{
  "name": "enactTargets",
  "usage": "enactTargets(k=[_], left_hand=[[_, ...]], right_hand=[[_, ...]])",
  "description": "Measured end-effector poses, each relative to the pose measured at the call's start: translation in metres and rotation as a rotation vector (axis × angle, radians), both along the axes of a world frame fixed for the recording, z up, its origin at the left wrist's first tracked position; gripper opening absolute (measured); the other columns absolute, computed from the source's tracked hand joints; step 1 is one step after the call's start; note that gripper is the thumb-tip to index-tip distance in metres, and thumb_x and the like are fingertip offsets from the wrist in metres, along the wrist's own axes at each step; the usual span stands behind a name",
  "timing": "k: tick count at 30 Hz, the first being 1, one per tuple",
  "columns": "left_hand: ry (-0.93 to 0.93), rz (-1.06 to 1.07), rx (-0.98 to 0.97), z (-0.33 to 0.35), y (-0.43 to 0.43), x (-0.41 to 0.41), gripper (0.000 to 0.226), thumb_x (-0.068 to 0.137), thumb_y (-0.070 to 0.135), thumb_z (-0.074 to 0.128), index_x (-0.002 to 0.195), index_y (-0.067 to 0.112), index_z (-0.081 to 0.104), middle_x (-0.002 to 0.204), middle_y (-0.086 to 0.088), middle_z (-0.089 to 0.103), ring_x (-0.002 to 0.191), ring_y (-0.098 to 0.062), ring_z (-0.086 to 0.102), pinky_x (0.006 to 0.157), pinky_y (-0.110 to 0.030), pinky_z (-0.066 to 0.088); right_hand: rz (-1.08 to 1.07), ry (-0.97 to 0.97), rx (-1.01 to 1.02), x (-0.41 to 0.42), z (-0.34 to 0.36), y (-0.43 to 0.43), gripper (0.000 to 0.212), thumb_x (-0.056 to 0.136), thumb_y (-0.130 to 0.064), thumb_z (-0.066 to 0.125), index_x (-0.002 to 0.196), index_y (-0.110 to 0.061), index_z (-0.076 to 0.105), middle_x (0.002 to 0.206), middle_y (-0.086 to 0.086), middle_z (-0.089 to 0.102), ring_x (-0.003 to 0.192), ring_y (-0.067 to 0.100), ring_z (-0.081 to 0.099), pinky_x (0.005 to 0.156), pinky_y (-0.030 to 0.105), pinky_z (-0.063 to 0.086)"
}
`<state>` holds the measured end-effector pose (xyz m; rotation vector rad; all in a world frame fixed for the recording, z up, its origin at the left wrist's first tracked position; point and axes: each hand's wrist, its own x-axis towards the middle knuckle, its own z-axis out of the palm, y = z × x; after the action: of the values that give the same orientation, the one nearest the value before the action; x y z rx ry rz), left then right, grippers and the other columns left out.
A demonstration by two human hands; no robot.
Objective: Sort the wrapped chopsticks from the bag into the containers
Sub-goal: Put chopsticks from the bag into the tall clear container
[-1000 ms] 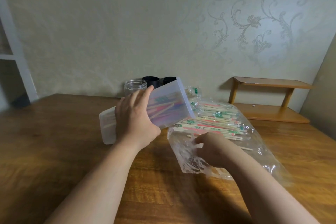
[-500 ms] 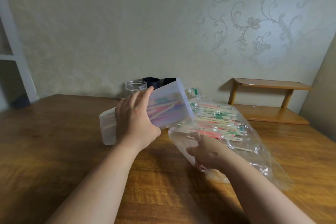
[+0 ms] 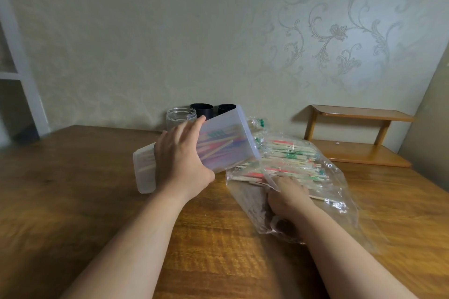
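Observation:
My left hand point(image 3: 179, 165) grips a translucent plastic container point(image 3: 226, 143) and holds it tilted, its open end raised toward the bag and its base on the table. Red, green and blue wrapped chopsticks show through its wall. A clear plastic bag point(image 3: 340, 189) lies to the right, with several wrapped chopsticks point(image 3: 291, 153) piled inside. My right hand point(image 3: 291, 196) is inside the bag's mouth, fingers curled on the near ends of the chopsticks; the film partly veils the fingertips.
A clear round jar point(image 3: 181, 118) and two black cups point(image 3: 201, 109) stand behind the container at the wall. A low wooden shelf point(image 3: 359, 153) sits at the back right. The wooden table point(image 3: 73, 201) stretches left and toward me.
My right hand drew back toward the bag's mouth, then pushed forward inside it to the chopsticks' near ends. The left hand and tilted container stayed put.

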<state>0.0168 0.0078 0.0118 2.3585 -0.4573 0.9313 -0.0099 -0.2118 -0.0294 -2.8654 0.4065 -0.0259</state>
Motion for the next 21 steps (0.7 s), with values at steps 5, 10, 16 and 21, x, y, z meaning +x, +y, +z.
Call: enactTargets(k=[5, 10, 16, 21], left_hand=[[0.0, -0.002, -0.008, 0.0, 0.001, -0.001, 0.111, 0.053, 0.02, 0.089, 0.149, 0.027, 0.033, 0.141, 0.002, 0.043, 0.124, -0.014, 0.028, 0.111, -0.043, 0.025], [-0.004, -0.003, -0.003, 0.0, 0.001, -0.001, 0.111, 0.053, 0.02, 0.089, 0.149, 0.027, 0.034, 0.14, 0.002, 0.044, 0.122, -0.013, 0.028, 0.11, -0.042, 0.026], [-0.007, -0.007, -0.005, 0.0, 0.0, -0.001, 0.111, 0.052, 0.019, 0.089, 0.148, 0.026, 0.035, 0.138, 0.001, 0.045, 0.121, -0.013, 0.029, 0.109, -0.043, 0.027], [0.006, -0.011, -0.006, 0.0, 0.0, -0.001, 0.111, 0.053, 0.019, 0.089, 0.149, 0.027, 0.034, 0.139, 0.002, 0.044, 0.122, -0.013, 0.029, 0.109, -0.045, 0.028]], right_hand=[[-0.044, -0.073, -0.02, 0.004, -0.004, 0.0, 0.042, 0.088, -0.006, 0.039, 0.124, -0.018, 0.057, 0.138, 0.006, 0.052, 0.129, 0.029, 0.043, 0.106, 0.038, 0.036], [-0.048, -0.018, 0.004, 0.006, -0.006, 0.002, 0.041, 0.09, -0.014, 0.039, 0.126, -0.024, 0.054, 0.139, 0.001, 0.05, 0.135, 0.026, 0.038, 0.113, 0.048, 0.025], [-0.015, 0.027, -0.1, 0.003, -0.006, -0.003, 0.05, 0.1, -0.055, 0.028, 0.145, -0.037, 0.042, 0.151, 0.005, 0.035, 0.139, 0.035, 0.03, 0.111, 0.051, 0.022], [0.021, 0.05, -0.035, 0.007, -0.011, -0.006, 0.054, 0.098, -0.055, 0.037, 0.149, -0.036, 0.037, 0.16, 0.0, 0.026, 0.15, 0.024, 0.015, 0.12, 0.051, 0.011]])
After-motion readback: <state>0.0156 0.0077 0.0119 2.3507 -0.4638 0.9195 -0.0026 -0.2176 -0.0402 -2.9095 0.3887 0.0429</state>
